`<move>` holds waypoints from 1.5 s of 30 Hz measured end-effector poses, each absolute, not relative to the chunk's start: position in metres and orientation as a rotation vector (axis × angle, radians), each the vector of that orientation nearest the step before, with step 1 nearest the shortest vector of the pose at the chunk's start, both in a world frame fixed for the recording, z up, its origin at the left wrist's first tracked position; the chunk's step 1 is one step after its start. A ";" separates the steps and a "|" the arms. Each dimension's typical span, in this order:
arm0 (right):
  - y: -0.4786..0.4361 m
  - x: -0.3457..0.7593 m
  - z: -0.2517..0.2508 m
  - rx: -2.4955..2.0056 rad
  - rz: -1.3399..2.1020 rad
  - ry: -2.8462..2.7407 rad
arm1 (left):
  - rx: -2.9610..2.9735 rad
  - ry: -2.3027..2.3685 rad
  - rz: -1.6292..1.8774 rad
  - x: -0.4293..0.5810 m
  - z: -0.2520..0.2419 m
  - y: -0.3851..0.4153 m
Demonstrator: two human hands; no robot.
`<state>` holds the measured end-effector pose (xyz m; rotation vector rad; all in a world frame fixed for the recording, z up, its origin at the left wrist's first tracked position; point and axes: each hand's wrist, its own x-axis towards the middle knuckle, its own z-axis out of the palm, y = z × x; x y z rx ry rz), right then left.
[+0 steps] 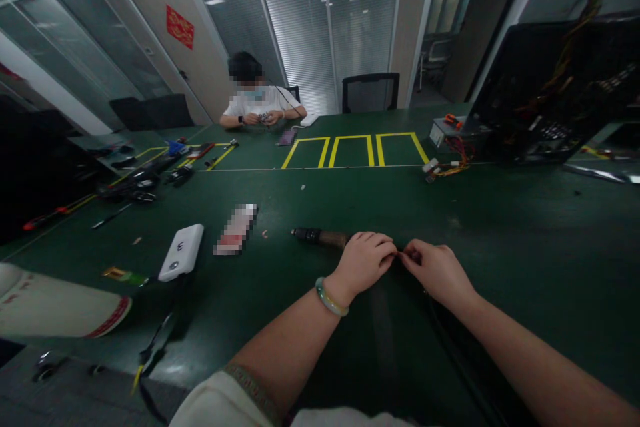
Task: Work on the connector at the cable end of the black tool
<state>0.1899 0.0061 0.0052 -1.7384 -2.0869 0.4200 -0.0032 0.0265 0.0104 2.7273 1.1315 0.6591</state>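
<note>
A slim handheld power tool [333, 238] with a dark tip and a brownish body lies on the green tabletop [280, 320], its tip pointing left. My left hand [367, 257], a bangle on its wrist, is wrapped over the tool's rear end. Close beside it, my right hand [435, 270] pinches at the spot where a black cord [450, 353] appears to meet the tool. The exact join is hidden by my fingers. From there the cord trails down toward the table's near edge.
On the left lie a white power bank [183, 251], a blurred phone [236, 230], a screwdriver [125, 276] and a pale bottle [60, 303]. A co-worker [260, 103] sits opposite. A metal box with wires [457, 133] and a large black panel [550, 93] stand at right.
</note>
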 end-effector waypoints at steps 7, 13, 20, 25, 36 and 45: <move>0.007 0.190 0.004 -1.725 0.418 -2.079 | 2.725 1.129 0.669 -0.003 0.010 0.026; 0.006 0.190 0.004 -1.736 0.396 -2.072 | 2.739 1.140 0.652 -0.002 0.013 0.025; 0.005 0.188 0.007 -1.773 0.372 -2.055 | 2.751 1.137 0.652 -0.003 0.011 0.025; 0.005 0.188 0.007 -1.763 0.404 -2.055 | 2.742 1.114 0.670 -0.004 0.010 0.026; 0.004 0.187 0.008 -1.747 0.398 -2.040 | 2.791 1.084 0.603 -0.005 0.011 0.025; 0.002 0.187 0.013 -1.706 0.247 -2.090 | 2.791 1.097 0.597 -0.004 0.015 0.023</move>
